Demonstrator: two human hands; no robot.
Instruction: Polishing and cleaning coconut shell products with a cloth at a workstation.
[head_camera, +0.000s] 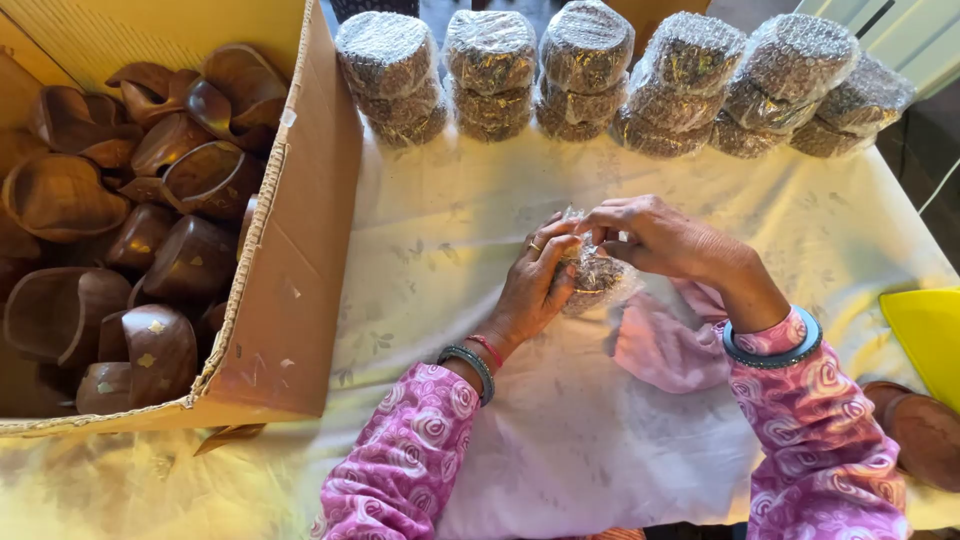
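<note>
The left hand (535, 285) is cupping a small wooden bowl wrapped in bubble film (595, 275); its fingers are curled closed on the bowl's left side. The right hand (650, 235) is pinching the film at the top, fingertips together. So the bowl is lying between both hands, just under the right fingertips. Beyond the fingers, wrapped bundles (600, 70) are standing in a row, and a cardboard box of bare wooden bowls (300, 250) is sitting to the left.
</note>
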